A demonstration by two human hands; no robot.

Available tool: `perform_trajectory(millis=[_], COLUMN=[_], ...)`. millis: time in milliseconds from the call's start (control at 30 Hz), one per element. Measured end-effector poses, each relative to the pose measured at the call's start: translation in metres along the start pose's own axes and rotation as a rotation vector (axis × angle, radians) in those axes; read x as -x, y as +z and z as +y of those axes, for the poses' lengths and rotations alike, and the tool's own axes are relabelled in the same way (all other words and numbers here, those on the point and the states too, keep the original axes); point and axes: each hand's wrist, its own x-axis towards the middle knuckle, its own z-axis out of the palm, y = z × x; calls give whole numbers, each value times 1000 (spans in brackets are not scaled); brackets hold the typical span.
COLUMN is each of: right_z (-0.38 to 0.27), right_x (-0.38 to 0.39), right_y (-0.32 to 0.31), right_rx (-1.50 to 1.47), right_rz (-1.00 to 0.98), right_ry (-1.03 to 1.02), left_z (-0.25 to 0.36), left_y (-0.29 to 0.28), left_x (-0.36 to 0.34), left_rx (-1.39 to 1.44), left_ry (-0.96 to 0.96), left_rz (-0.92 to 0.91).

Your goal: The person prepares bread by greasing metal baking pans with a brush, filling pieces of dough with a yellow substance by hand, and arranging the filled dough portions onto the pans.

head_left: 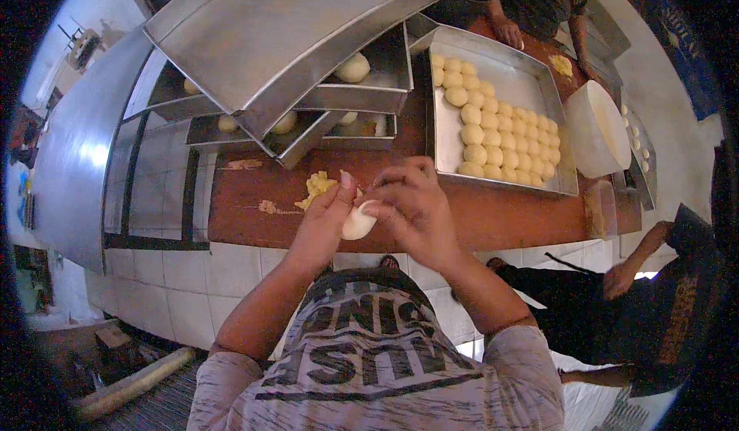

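Observation:
My left hand (327,214) is wrapped round a pale, soft dough ball (358,225) above the wooden table (493,219). The fingers of my right hand (412,204) are bent over the same dough, thumb pressed on its upper right. Just behind my hands lies a crumbly yellow mass (315,186). A large metal tray (563,100) to the right holds several rows of yellow balls (493,138).
Stacked metal pans (300,38) with dough balls stand at back left. A white bowl (593,127), a clear container (600,208) and another tray (644,175) are at right. One co-worker's hand (506,31) rests at the far edge; another person (654,300) is at lower right.

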Motion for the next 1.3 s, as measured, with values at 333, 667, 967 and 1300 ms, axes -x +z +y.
perform_trajectory(millis=[333, 667, 967, 1300], right_z=[-26, -24, -36, -77], right_x=[12, -22, -35, -156], right_y=[18, 36, 27, -9], right_rx=[124, -1194, -436, -287], right_rz=[-35, -180, -207, -169], right_ry=[-96, 408, 401, -256], left_z=[11, 17, 13, 80], left_y=[-50, -52, -52, -121], left_x=[8, 1, 7, 2], left_rx=[9, 1083, -121, -558], left_ry=[-89, 198, 351, 884], left_rz=[-316, -289, 313, 528])
